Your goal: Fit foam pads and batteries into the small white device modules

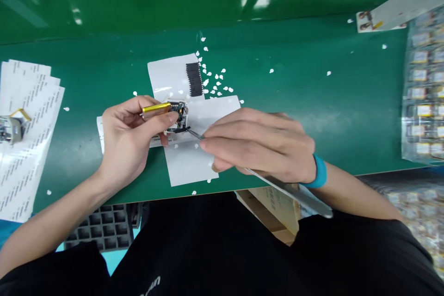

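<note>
My left hand (130, 132) is closed around a small white-cased circuit board assembly (181, 113), its thumb pressed on the board. A gold-edged flat piece, which looks like a battery (156, 109), sticks out between thumb and fingers. In my right hand (260, 143) is a pair of metal tweezers (291, 193), gripped low. Their tip meets a small black strip (180, 130) at the board's lower edge; whether they pinch it I cannot tell. Beneath lie white paper sheets (190, 171), with a row of black strips (194, 79) on the upper one.
Small white round bits (217, 76) lie scattered on the green table (294, 88). Printed sheets (31, 148) at left carry another device (12, 128). A clear tray of parts (421, 88) stands at right. Below the table edge are a cardboard box (277, 210) and a dark compartment tray (104, 229).
</note>
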Available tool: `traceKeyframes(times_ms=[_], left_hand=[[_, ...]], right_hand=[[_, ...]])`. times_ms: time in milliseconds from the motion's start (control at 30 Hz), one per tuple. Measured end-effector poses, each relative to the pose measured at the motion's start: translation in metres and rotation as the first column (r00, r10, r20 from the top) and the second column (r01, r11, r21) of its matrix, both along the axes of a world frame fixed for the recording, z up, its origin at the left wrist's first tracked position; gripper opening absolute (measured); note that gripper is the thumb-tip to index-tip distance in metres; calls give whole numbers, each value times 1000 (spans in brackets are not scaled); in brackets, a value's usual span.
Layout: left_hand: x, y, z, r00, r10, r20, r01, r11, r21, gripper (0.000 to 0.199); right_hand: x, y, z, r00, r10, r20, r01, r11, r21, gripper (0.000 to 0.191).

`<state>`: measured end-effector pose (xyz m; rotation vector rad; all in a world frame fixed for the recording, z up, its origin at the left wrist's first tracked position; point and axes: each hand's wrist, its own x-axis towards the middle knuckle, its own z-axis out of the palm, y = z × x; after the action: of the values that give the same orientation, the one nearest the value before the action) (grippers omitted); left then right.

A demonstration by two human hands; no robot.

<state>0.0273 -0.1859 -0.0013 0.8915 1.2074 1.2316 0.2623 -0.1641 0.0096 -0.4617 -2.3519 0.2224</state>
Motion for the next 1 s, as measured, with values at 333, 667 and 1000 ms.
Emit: traceKeyframes(times_ms=[333,667,1000], left_hand=[[3,-6,4,991,-69,-117,79,993,90,24],[6,-8,5,976,-68,-209,96,987,126,25],[6,-6,-1,992,-81,-98,96,982,165,22]], right_hand=[[-1,-5,-3,998,30,51,-27,998,-52,9],[-2,-6,0,997,55,49,-52,997,-62,9],[-5,-4,3,998,45,-48,-54,972,-227,9]])
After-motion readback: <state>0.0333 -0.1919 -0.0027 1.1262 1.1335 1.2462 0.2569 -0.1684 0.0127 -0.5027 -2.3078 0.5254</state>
